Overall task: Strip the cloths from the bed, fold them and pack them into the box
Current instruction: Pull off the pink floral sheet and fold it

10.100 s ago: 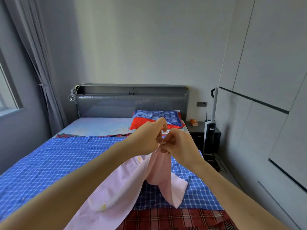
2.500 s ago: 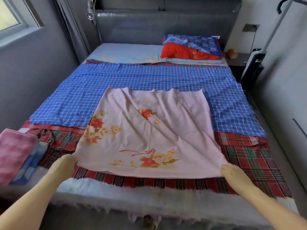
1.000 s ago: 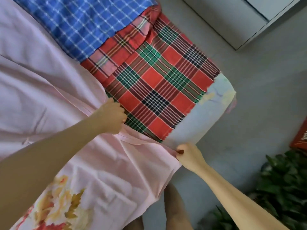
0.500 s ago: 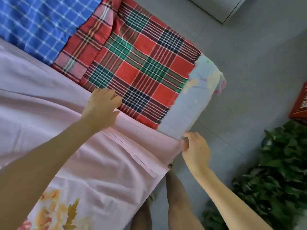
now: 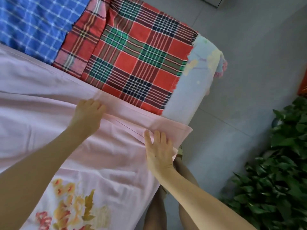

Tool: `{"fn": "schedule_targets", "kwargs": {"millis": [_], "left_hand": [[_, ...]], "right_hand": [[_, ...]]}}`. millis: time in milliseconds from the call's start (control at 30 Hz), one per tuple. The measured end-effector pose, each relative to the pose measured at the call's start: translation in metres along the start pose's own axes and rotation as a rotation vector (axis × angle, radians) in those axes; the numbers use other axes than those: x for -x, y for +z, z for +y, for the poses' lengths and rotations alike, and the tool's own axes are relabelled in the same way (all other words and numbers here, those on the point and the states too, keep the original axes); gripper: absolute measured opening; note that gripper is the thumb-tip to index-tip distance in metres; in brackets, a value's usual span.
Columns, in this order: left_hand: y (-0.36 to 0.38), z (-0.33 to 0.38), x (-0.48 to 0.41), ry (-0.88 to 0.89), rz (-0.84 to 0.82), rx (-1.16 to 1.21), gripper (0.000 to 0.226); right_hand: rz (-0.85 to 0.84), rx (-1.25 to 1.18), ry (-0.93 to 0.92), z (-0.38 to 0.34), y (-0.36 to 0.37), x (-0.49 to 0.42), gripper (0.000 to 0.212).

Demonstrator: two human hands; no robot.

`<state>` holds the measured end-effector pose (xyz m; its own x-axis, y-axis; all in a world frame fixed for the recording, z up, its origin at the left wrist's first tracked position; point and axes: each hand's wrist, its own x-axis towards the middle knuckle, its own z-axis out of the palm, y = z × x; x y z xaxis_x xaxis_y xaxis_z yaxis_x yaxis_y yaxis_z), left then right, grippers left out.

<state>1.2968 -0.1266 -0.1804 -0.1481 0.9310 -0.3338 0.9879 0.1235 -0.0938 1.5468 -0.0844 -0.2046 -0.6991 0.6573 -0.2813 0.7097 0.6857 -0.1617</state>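
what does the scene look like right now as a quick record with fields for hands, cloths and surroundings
left hand: left hand rests on the pink cloth at its folded edge
right hand: right hand flat, fingers spread, on the pink cloth near its corner
pink cloth: floral print, lies over the other cloths
beneath: red plaid cloth, blue check cloth
nearby: green plant at the right

Right hand (image 5: 158,150): we now press it flat on the pink cloth (image 5: 49,130), no longer pinching its corner.
Folded edge (image 5: 141,121): lies flatter now.
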Motion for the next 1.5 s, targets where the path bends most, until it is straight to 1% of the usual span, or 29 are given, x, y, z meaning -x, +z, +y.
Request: {"fn": "schedule_targets", "kwargs": {"millis": [67,167,200,267,333,400,467,567,600,667,733,767,833,867,933,967,1033,1167,1233,1267,1300,1367,1400,1433,1467,1500], "left_hand": [[0.001,-0.010,0.004,-0.086,-0.030,0.008,0.031],[0.006,-0.023,0.013,-0.155,-0.027,-0.016,0.021],[0.007,-0.027,0.015,-0.179,-0.017,-0.013,0.017],[0.010,-0.037,0.015,-0.250,0.017,0.006,0.009],[0.012,-0.049,0.013,-0.330,0.019,0.013,0.010],[0.011,-0.055,0.011,-0.391,0.010,0.068,0.015],[0.006,-0.055,0.008,-0.395,0.073,0.143,0.013],[-0.006,-0.051,0.011,-0.351,0.149,0.229,0.012],[-0.009,-0.053,0.013,-0.338,0.160,0.237,0.013],[-0.014,-0.056,0.017,-0.307,0.175,0.230,0.012],[-0.020,-0.058,0.015,-0.255,0.194,0.233,0.010],[-0.023,-0.058,0.011,-0.228,0.200,0.240,0.010],[-0.031,-0.052,0.000,-0.169,0.199,0.264,0.009],[-0.034,-0.047,-0.007,-0.129,0.192,0.277,0.008],[-0.035,-0.037,-0.017,-0.042,0.165,0.277,0.008],[-0.034,-0.033,-0.021,-0.017,0.153,0.273,0.009],[-0.028,-0.030,-0.028,-0.038,0.135,0.269,0.010],[-0.010,-0.033,-0.037,-0.140,0.074,0.247,0.013],[-0.004,-0.038,-0.039,-0.184,-0.001,0.259,0.013],[-0.002,-0.041,-0.039,-0.205,-0.039,0.277,0.014],[-0.003,-0.047,-0.038,-0.233,-0.066,0.305,0.015],[-0.002,-0.058,-0.031,-0.264,-0.079,0.344,0.016],[-0.002,-0.063,-0.027,-0.270,-0.094,0.332,0.018],[-0.003,-0.066,-0.025,-0.278,-0.127,0.312,0.022],[-0.006,-0.074,-0.021,-0.307,-0.164,0.293,0.024],[-0.008,-0.082,-0.017,-0.333,-0.209,0.272,0.027]], "right_hand": [[0.090,-0.046,0.022,0.009,-0.002,-0.001,0.058],[0.195,-0.155,0.060,0.031,-0.005,0.001,0.040],[0.211,-0.178,0.046,0.035,-0.007,0.005,0.040],[0.164,-0.171,-0.034,0.035,-0.009,0.012,0.052],[0.110,-0.119,-0.062,0.027,-0.008,0.013,0.063],[0.096,-0.081,-0.023,0.017,-0.005,0.006,0.063],[0.077,-0.046,0.024,0.006,-0.006,-0.010,0.055],[0.009,-0.004,0.084,-0.008,-0.018,-0.028,0.039],[0.006,-0.028,0.115,-0.009,-0.023,-0.033,0.033],[0.008,-0.163,0.178,0.002,-0.035,-0.033,0.024],[-0.024,-0.299,0.259,0.022,-0.036,-0.023,0.007],[-0.018,-0.351,0.324,0.033,-0.036,-0.014,0.009],[0.085,-0.400,0.409,0.058,-0.038,0.004,0.019],[0.079,-0.429,0.451,0.071,-0.041,0.010,0.025],[-0.007,-0.535,0.511,0.093,-0.040,0.013,0.039],[-0.030,-0.543,0.526,0.103,-0.038,0.011,0.045],[-0.061,-0.543,0.549,0.117,-0.035,0.003,0.051],[-0.162,-0.595,0.620,0.125,-0.018,-0.019,0.050],[-0.212,-0.556,0.638,0.125,-0.014,-0.027,0.047],[-0.243,-0.488,0.635,0.125,-0.016,-0.030,0.042],[-0.272,-0.383,0.602,0.121,-0.021,-0.035,0.034],[-0.298,-0.062,0.499,0.113,-0.041,-0.043,0.009],[-0.252,0.073,0.455,0.108,-0.050,-0.049,0.019],[-0.183,0.113,0.411,0.103,-0.057,-0.055,0.031],[-0.099,0.071,0.337,0.091,-0.063,-0.066,0.037],[-0.055,0.019,0.252,0.077,-0.070,-0.077,0.039]]}}
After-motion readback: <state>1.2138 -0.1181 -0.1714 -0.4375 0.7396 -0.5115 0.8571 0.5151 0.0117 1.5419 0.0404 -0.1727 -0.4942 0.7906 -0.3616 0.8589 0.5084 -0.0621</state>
